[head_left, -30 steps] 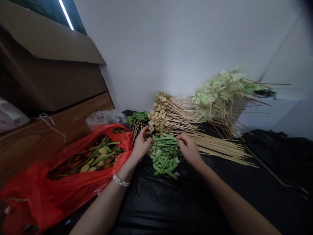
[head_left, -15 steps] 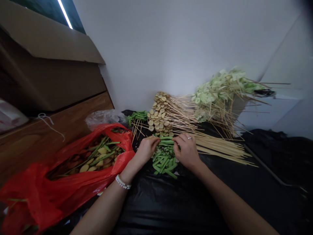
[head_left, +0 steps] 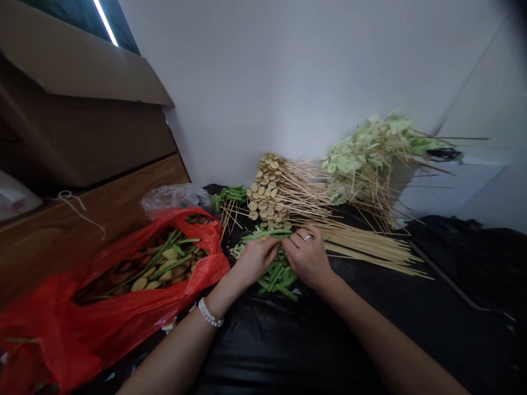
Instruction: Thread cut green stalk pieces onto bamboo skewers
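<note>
Over a pile of cut green bean pieces point(head_left: 276, 277), my left hand point(head_left: 257, 257) and my right hand point(head_left: 307, 253) are close together, fingertips nearly meeting. Both are closed in a pinch on a green bean, mostly hidden by the fingers. Just beyond them, long green beans point(head_left: 267, 234) lie across the black plastic sheet point(head_left: 280, 334). Potato slices point(head_left: 268, 195) on skewers are stacked behind the beans. A bundle of bare wooden skewers point(head_left: 379, 253) lies to the right of my right hand.
A red plastic bag point(head_left: 135, 304) holding vegetable scraps lies open at left. Small bundled green bean skewers point(head_left: 231, 195) are beside the potatoes. Skewered cabbage leaves point(head_left: 370, 142) rise at back right against the white wall point(head_left: 288, 77). A cardboard box point(head_left: 90, 131) stands at upper left.
My hands have come together over the beans; the left moved right, the right slightly left. Long beans now show behind my left hand.
</note>
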Tool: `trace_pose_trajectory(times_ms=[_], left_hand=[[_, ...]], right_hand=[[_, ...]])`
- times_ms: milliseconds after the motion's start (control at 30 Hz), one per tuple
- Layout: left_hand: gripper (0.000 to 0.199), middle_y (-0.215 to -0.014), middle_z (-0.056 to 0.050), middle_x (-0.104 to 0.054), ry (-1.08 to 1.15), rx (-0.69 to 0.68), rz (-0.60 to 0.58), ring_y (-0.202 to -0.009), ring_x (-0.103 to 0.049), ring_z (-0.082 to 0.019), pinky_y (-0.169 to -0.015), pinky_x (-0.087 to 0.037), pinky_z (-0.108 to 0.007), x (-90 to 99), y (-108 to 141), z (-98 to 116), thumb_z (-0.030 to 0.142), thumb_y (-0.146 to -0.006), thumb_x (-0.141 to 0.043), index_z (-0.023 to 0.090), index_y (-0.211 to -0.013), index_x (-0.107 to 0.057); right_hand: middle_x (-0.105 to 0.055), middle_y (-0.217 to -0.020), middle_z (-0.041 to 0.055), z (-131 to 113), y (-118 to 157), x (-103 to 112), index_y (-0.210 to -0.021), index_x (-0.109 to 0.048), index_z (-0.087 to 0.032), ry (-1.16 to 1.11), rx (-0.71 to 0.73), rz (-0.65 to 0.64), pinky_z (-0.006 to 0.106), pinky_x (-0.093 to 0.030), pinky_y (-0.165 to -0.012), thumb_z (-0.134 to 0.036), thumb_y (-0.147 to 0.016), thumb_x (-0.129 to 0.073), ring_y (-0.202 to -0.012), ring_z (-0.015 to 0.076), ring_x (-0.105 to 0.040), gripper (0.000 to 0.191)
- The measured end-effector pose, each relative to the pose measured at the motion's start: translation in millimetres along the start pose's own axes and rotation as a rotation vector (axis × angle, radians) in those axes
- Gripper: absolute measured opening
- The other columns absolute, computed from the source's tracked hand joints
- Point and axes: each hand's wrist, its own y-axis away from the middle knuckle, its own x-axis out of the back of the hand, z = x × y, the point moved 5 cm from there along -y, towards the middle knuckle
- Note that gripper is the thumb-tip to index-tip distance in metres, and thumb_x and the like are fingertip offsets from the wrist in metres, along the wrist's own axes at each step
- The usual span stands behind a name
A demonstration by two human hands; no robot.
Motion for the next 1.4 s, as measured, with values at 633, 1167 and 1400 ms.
trace_pose_trajectory(times_ms=[633, 1167, 1400], left_hand=[[0.020, -0.060, 0.000, -0.062, -0.158, 0.208, 0.134, -0.056, -0.051, -0.010, -0.054, -0.036, -0.020, 6.8, -0.8, -14.8, 0.025, -0.079, -0.057, 0.014, -0.069, -0.070], [0.029, -0.069, -0.002, -0.063, 0.233, 0.290, -0.115, -0.051, -0.050, -0.010, -0.049, -0.039, -0.021, -8.5, -2.4, -23.0, 0.038, -0.081, -0.060, 0.012, -0.088, -0.071], [0.017, -0.081, -0.005, -0.069, -0.205, 0.024, 0.003, -0.077, -0.061, -0.017, -0.071, -0.044, -0.025, 4.3, -4.5, -6.8, 0.026, -0.087, -0.057, 0.017, -0.085, -0.071]], right_hand=[[-0.060, -0.080, 0.0039, 44.2, 1.4, 23.8, -0.095, -0.072, -0.024, -0.595, -0.457, 0.422, 0.034, -0.045, -0.071, -0.031, -0.087, -0.057, -0.077, 0.0181, -0.055, 0.019], [-0.064, -0.074, 0.0012, 61.6, 3.0, -7.8, -0.091, -0.056, -0.021, -1.219, -0.763, 0.361, 0.031, -0.052, -0.057, -0.037, -0.081, -0.060, -0.065, 0.0173, -0.062, 0.019], [-0.063, -0.119, 0.0070, 18.6, -4.0, 17.5, -0.115, -0.060, -0.024, -0.170, -0.069, 0.245, 0.048, -0.029, -0.100, -0.017, -0.089, -0.054, -0.119, 0.0264, -0.046, 0.028]])
